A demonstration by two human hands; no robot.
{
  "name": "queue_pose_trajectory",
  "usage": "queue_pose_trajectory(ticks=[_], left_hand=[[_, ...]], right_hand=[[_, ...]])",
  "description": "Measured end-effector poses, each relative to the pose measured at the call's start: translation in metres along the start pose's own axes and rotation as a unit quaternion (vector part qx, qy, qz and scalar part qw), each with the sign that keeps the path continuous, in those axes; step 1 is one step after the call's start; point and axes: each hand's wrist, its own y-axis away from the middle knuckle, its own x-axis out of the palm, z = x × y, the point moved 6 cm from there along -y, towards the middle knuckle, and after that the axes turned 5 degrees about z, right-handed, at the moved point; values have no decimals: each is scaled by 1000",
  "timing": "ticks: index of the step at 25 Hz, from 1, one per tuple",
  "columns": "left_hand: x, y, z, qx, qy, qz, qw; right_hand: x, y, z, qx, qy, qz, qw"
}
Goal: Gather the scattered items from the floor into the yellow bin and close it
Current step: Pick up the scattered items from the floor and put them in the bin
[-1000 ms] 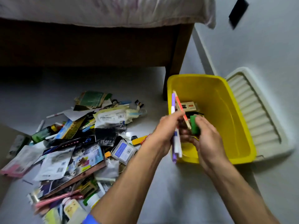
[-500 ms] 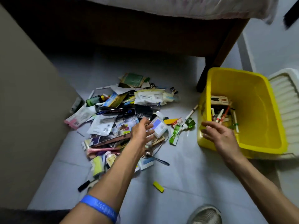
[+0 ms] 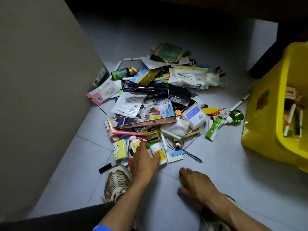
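Reaching into the near edge of the pile (image 3: 150, 104), left hand (image 3: 145, 161) lies palm-down over two small bottles at about 6 o'clock of the heap. Fingers spread wide, thumb touching the white bottle with the yellow label (image 3: 157, 151), index fingertip near the pink-capped bottle (image 3: 135, 142). No closed grasp yet; hand rests on top, not around

Right hand (image 3: 198, 185) sits on the bare floor (image 3: 216, 172) at about 5 o'clock, well apart from the pile. Fingers curl down over something small and yellow-green, only a sliver visible under the palm. Cannot tell whether it is pinched or just covered; the hand is also blurred

Yellow bin (image 3: 260, 130) stands at 3 o'clock, partly cut by the frame edge, open, with pens and a small box inside. Lid not in view

Judgement on the step: a two-handed pickup from the near fringe
- Left: curl the fingers around both bottles at once, drawing them toward the palm. They look round and light, likely to roll if only pressed from above
- Spoon (image 3: 188, 151) and blue strips (image 3: 178, 153) lie just beside the white bottle at 4 o'clock of the left hand; easy to sweep in with the same scoop, or to scatter if the thumb drags
- Right: a flat thing on smooth tile probably needs a fingernail edge or a slide to lift
- Shoe (image 3: 116, 182) touches the left wrist side; keep the foot planted so nothing gets kicked

Most of the heap remains; task looks early
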Motion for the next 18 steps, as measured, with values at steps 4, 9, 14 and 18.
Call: queue_pose_trajectory(ticks=[4, 9, 14, 18], left_hand=[[33, -10, -16, 29, -47, 48, 997], [51, -14, -30, -43, 3, 92, 995], [58, -14, -19, -77, 109, 92, 987], [57, -20, -18, -53, 69, 54, 995]], right_hand=[[28, -9, 0, -34, 62, 12, 997], [13, -15, -33, 141, -345, -78, 925], [-38, -32, -16, 35, -137, -220, 965], [-27, -49, 1, -9, 76, -168, 983]])
